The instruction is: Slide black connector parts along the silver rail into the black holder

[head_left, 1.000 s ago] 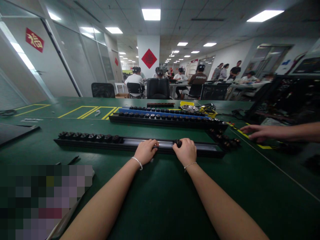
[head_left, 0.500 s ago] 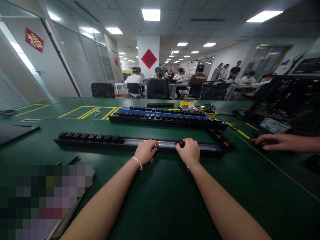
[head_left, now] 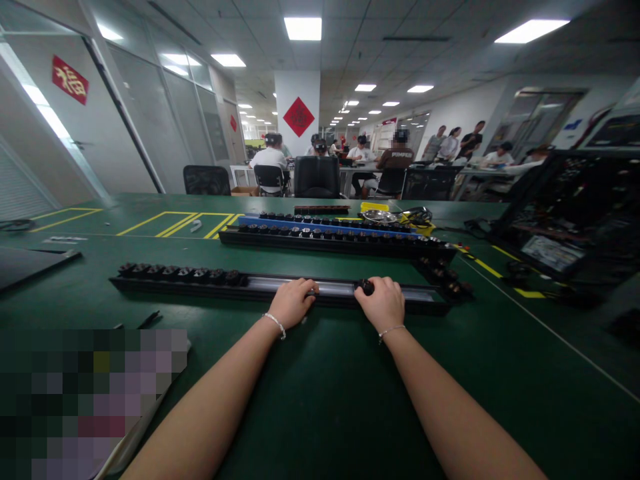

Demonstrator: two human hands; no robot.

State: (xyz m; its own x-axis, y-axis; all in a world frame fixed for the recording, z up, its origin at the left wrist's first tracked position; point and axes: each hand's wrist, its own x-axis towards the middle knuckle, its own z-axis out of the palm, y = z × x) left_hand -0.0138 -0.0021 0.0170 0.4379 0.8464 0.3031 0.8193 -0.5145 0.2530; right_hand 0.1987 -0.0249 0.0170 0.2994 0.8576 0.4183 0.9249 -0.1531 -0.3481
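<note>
A long black tray (head_left: 175, 283) lies across the green table, with a row of black parts (head_left: 185, 273) in its left portion and a bare pale strip further right. Over the middle of the tray, my left hand (head_left: 291, 300) is closed, its fingertips pinching something small, mostly hidden, at the strip. My right hand (head_left: 384, 301) is closed around a small round black part (head_left: 366, 287) above the tray's right portion.
Behind are a second black tray (head_left: 320, 245) and a blue one (head_left: 325, 229), both with parts. Dark parts (head_left: 445, 273) lie right of the near tray. A metal bowl (head_left: 379, 217) stands behind. A dark machine (head_left: 550, 207) is at the right.
My right hand has shifted very slightly right with the black part. The other person's hand at the right has left the view. My left hand stays in place.
</note>
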